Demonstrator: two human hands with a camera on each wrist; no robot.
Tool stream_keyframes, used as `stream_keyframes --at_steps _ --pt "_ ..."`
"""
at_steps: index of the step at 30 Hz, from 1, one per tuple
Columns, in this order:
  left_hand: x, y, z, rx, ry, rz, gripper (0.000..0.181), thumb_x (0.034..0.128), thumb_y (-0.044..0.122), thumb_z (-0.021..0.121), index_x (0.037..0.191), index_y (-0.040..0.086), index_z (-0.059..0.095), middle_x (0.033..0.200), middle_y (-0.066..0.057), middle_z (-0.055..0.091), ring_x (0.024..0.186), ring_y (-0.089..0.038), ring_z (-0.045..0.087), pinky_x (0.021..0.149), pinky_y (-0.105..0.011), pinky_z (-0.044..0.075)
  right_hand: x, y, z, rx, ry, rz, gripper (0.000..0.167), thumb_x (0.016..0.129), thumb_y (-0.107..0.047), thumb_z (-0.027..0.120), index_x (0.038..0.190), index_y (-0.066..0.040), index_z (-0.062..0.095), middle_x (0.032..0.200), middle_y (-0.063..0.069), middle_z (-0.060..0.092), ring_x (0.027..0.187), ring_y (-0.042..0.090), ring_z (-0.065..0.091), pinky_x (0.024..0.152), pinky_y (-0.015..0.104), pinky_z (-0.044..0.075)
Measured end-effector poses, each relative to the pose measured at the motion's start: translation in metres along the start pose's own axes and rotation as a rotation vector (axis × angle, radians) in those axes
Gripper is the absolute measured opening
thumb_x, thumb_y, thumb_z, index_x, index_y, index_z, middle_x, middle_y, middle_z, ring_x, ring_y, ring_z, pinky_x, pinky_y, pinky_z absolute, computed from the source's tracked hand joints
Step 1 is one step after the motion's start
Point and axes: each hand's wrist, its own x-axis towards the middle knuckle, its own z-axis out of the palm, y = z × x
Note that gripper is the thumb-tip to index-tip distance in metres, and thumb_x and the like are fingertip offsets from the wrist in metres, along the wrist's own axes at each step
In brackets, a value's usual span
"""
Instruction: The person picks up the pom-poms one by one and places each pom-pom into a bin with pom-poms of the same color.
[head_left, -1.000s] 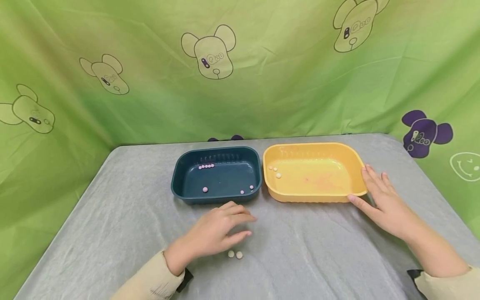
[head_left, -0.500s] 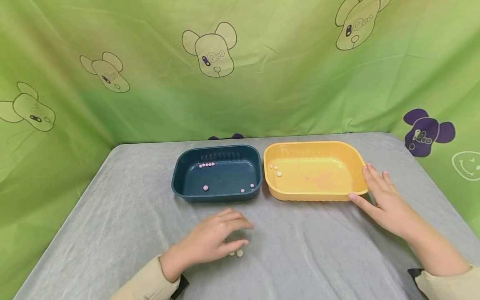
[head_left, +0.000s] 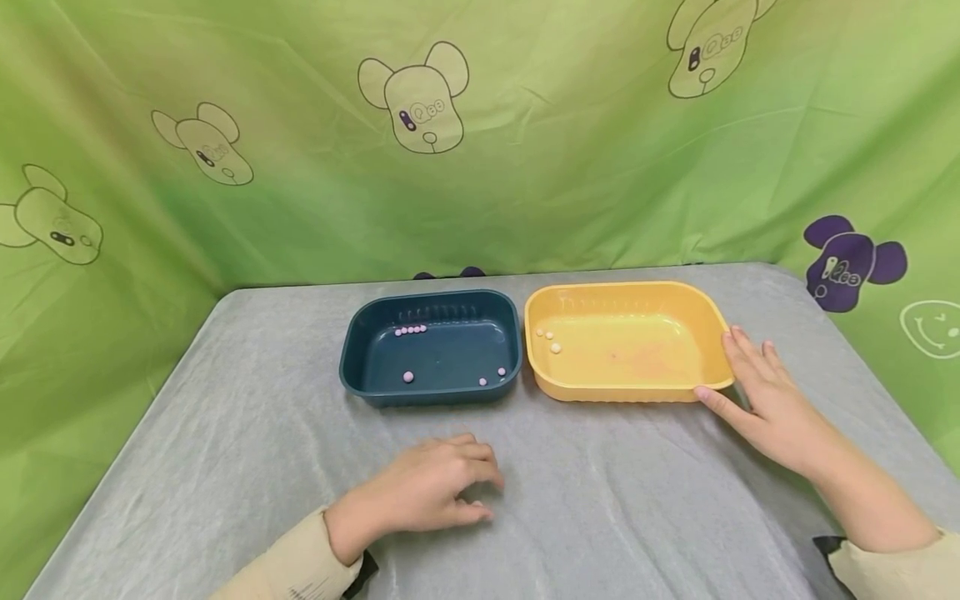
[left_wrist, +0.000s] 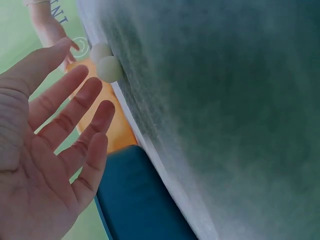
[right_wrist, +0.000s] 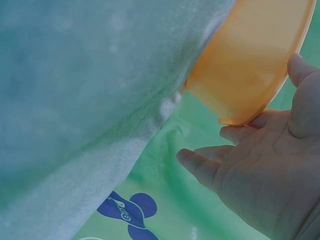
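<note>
My left hand (head_left: pixel 427 487) hovers over the grey cloth in front of the dark blue tray (head_left: pixel 442 357), fingers loosely bent, thumb apart from them. Two white balls (left_wrist: pixel 109 69) lie on the cloth just beyond its fingertips in the left wrist view; in the head view the hand hides them. With fairly straight fingers, my right hand (head_left: pixel 776 417) touches the right front corner of the yellow tray (head_left: pixel 622 393), the thumb at its rim. Several small pink balls (head_left: pixel 408 377) lie in the blue tray. Three white balls (head_left: pixel 556 348) sit at the yellow tray's left end.
Both trays stand side by side towards the back of a table covered with grey cloth (head_left: pixel 247 450). A green curtain (head_left: pixel 525 183) with printed bear heads hangs behind and around the table.
My left hand has moved slightly down towards the near edge, and now covers the two white balls in the head view. The right hand stays at the yellow tray's corner.
</note>
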Motion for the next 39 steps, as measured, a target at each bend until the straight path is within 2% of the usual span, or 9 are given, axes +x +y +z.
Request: stream_keyframes --at_steps 7,15,19,25,35,39 --pt "0.0003 -0.0007 0.0003 -0.018 -0.072 -0.015 0.02 0.0883 0.037 0.074 0.104 0.026 0.074 0.098 0.016 0.063 0.094 0.0 0.056 0.081 -0.017 0.05 0.0007 0.0 -0.0013 0.001 0.006 -0.008 0.081 0.102 -0.026 0.056 0.156 0.007 0.006 0.163 0.029 -0.003 0.151 0.043 -0.016 0.122 0.048 -0.018" --pt "0.0008 -0.0019 0.0017 -0.042 -0.108 -0.022 0.015 0.0852 0.03 0.078 0.098 0.024 0.073 0.09 0.017 0.059 0.086 0.001 0.052 0.073 -0.014 0.045 0.0006 0.0005 -0.0007 -0.01 0.006 -0.013 0.081 0.102 -0.026 0.056 0.156 0.009 0.007 0.162 0.03 -0.001 0.152 0.04 -0.015 0.123 0.044 -0.018" --pt "0.0016 -0.0034 0.0026 -0.087 -0.125 -0.016 0.012 0.0858 0.024 0.077 0.097 0.021 0.073 0.086 0.016 0.057 0.082 0.002 0.05 0.075 -0.012 0.045 0.0001 0.0006 -0.0004 -0.006 0.001 -0.007 0.081 0.102 -0.026 0.056 0.156 0.008 0.006 0.162 0.03 -0.002 0.152 0.041 -0.016 0.122 0.045 -0.019" --pt "0.0024 -0.0055 0.0045 -0.15 -0.138 -0.018 0.011 0.087 0.018 0.076 0.098 0.018 0.073 0.085 0.014 0.058 0.076 0.005 0.051 0.073 -0.009 0.044 -0.0002 0.0002 -0.0002 -0.006 -0.002 -0.003 0.081 0.102 -0.026 0.056 0.156 0.008 0.006 0.163 0.03 -0.003 0.151 0.042 -0.017 0.122 0.044 -0.019" --pt "0.0022 -0.006 0.0052 -0.178 -0.138 -0.015 0.006 0.0881 0.014 0.074 0.092 0.018 0.072 0.083 0.014 0.058 0.073 0.007 0.051 0.069 -0.006 0.041 -0.0001 -0.0015 -0.0003 -0.004 -0.013 0.014 0.081 0.102 -0.027 0.055 0.157 0.007 0.005 0.163 0.027 -0.005 0.149 0.045 -0.019 0.122 0.05 -0.018" --pt "0.0021 -0.006 0.0056 -0.189 -0.143 -0.015 0.005 0.089 0.013 0.073 0.091 0.018 0.072 0.083 0.013 0.058 0.073 0.006 0.051 0.069 -0.006 0.041 -0.0003 -0.0014 0.0001 -0.004 -0.013 0.012 0.081 0.102 -0.027 0.055 0.156 0.007 0.005 0.163 0.028 -0.005 0.15 0.044 -0.018 0.122 0.048 -0.019"
